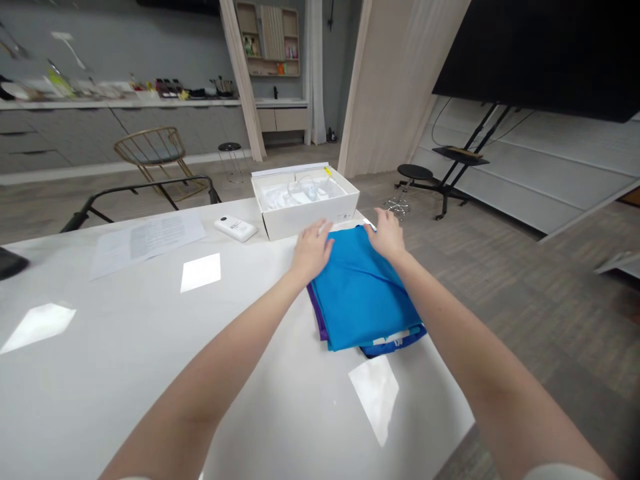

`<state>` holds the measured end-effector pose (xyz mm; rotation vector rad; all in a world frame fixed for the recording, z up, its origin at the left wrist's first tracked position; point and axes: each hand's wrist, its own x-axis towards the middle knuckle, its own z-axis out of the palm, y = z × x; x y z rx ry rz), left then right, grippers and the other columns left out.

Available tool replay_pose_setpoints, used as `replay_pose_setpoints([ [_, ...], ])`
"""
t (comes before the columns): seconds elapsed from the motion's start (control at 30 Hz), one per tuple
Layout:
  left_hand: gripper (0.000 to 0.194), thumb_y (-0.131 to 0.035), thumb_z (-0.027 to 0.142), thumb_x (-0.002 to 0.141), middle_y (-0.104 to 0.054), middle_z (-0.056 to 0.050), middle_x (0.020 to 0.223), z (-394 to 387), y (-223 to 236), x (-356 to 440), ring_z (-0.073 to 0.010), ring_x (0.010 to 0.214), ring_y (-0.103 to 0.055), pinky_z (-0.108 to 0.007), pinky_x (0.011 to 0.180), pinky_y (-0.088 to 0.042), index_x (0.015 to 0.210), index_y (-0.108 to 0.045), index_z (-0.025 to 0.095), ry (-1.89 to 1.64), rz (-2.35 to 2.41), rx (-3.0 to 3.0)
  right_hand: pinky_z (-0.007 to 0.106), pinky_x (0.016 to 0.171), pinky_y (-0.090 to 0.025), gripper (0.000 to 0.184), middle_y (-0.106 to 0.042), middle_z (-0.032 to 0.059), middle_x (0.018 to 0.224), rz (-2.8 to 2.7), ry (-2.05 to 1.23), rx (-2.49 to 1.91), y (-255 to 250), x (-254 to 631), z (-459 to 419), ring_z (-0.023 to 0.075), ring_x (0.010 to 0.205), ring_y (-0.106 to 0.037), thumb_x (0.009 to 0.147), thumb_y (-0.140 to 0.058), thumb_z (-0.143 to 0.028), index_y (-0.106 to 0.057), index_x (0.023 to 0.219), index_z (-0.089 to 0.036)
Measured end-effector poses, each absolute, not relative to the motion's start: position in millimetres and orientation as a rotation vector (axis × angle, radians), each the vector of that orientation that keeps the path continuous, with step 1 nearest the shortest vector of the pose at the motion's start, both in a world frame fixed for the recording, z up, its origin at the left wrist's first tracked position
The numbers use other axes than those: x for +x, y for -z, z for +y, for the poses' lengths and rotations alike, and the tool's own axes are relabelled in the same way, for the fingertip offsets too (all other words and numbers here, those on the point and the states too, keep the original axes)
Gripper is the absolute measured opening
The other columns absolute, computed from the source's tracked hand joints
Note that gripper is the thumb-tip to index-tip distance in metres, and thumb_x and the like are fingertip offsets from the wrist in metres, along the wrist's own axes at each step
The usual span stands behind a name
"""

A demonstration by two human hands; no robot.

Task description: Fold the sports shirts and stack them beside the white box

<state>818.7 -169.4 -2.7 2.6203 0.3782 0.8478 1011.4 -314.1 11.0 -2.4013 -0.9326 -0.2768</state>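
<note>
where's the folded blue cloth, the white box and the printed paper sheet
folded blue cloth (357,297), head view, on its top layer
white box (300,225), head view, on its front wall
printed paper sheet (147,243), head view, on the middle of the page

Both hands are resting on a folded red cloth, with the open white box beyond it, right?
No, the cloth is blue, not red. The head view shows the left hand and right hand resting on the folded blue cloth, with the open white box beyond it.
</note>
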Motion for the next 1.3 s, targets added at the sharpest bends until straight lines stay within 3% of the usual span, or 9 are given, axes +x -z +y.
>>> replay_pose_setpoints([
  [0.17, 0.055, -0.034, 0.049, 0.104, -0.04, -0.011, 0.161, -212, 8, 831, -0.0294, 0.151, -0.031, -0.056, 0.125, -0.017, 0.151, -0.048, 0.022, -0.158, 0.125, 2.806, 0.061, 0.118, -0.027, 0.042, -0.05, 0.0139, 0.152, -1.2, -0.047, -2.38, 7, 972, -314, 0.037, 0.144, -0.039, 0.1, -0.047, -0.041, -0.062, 0.136, -0.023],
  [0.37, 0.067, -0.028, 0.053, 0.104, -0.028, -0.014, 0.166, -234, 26, 813, -0.027, 0.155, -0.023, -0.051, 0.127, -0.011, 0.158, -0.035, 0.014, -0.466, 0.335, 2.792, 0.049, 0.123, -0.027, 0.053, -0.046, 0.0135, 0.156, -1.12, -0.003, -2.288, 29, 972, -336, 0.0289, 0.149, -0.034, 0.101, -0.043, -0.045, -0.054, 0.146, -0.019],
  [0.47, 0.073, -0.027, 0.06, 0.102, -0.034, -0.014, 0.163, -254, 33, 792, -0.0282, 0.155, -0.023, -0.055, 0.128, -0.007, 0.159, -0.035, 0.014, -0.363, 0.245, 2.785, 0.049, 0.124, -0.025, 0.055, -0.041, 0.0109, 0.161, -1.236, -0.147, -2.348, 35, 972, -346, 0.0283, 0.152, -0.03, 0.101, -0.044, -0.045, -0.052, 0.149, -0.021],
  [0.6, 0.082, -0.033, 0.069, 0.097, -0.026, -0.014, 0.167, -286, 38, 765, -0.033, 0.156, -0.015, -0.059, 0.127, -0.007, 0.161, -0.031, 0.017, -0.344, 0.269, 2.763, 0.05, 0.125, -0.022, 0.052, -0.041, 0.0076, 0.161, -1.329, -0.224, -2.444, 32, 968, -348, 0.0254, 0.153, -0.027, 0.102, -0.04, -0.04, -0.049, 0.151, -0.025],
  [0.8, 0.066, -0.045, 0.054, 0.098, -0.032, -0.015, 0.164, -284, 6, 702, -0.0335, 0.151, -0.03, -0.062, 0.123, -0.023, 0.155, -0.041, 0.021, -0.251, 0.261, 2.711, 0.068, 0.116, -0.025, 0.055, -0.044, 0.0182, 0.157, -1.134, 0.078, -2.731, -10, 919, -332, 0.0378, 0.147, -0.036, 0.098, -0.046, -0.038, -0.048, 0.15, -0.019],
  [0.9, 0.044, -0.05, 0.039, 0.096, -0.056, -0.014, 0.146, -241, -23, 641, -0.0291, 0.134, -0.054, -0.051, 0.116, -0.039, 0.135, -0.061, 0.021, -0.301, 0.348, 2.724, 0.058, 0.11, -0.038, 0.047, -0.059, 0.0201, 0.142, -1.27, 0.258, -2.498, -28, 856, -297, 0.0372, 0.134, -0.052, 0.096, -0.046, -0.036, -0.058, 0.138, -0.018],
  [1.0, 0.035, -0.046, 0.032, 0.096, -0.07, -0.009, 0.126, -184, -50, 551, -0.0246, 0.114, -0.067, -0.039, 0.099, -0.053, 0.122, -0.069, 0.024, -0.273, 0.562, 2.686, 0.042, 0.092, -0.052, 0.031, -0.075, 0.0143, 0.11, -1.46, -0.068, -2.159, -36, 762, -242, 0.0317, 0.104, -0.07, 0.093, -0.05, -0.04, -0.072, 0.105, -0.023],
  [1.13, 0.034, -0.047, 0.031, 0.094, -0.075, -0.007, 0.112, -116, -69, 396, -0.0244, 0.104, -0.069, -0.035, 0.092, -0.054, 0.116, -0.073, 0.024, -0.35, 0.94, 2.613, 0.036, 0.075, -0.054, 0.024, -0.076, 0.0055, 0.084, -1.63, -0.59, -1.757, -36, 607, -165, 0.0243, 0.075, -0.072, 0.09, -0.054, -0.041, -0.07, 0.086, -0.024],
  [1.3, 0.031, -0.051, 0.027, 0.089, -0.076, -0.007, 0.104, -50, -59, 186, -0.0243, 0.099, -0.07, -0.033, 0.091, -0.052, 0.108, -0.076, 0.023, -0.486, 1.301, 2.45, 0.033, 0.07, -0.052, 0.018, -0.074, 0.0033, 0.081, -1.838, -0.873, -1.523, -27, 436, -91, 0.0212, 0.069, -0.071, 0.088, -0.057, -0.034, -0.07, 0.084, -0.023],
])
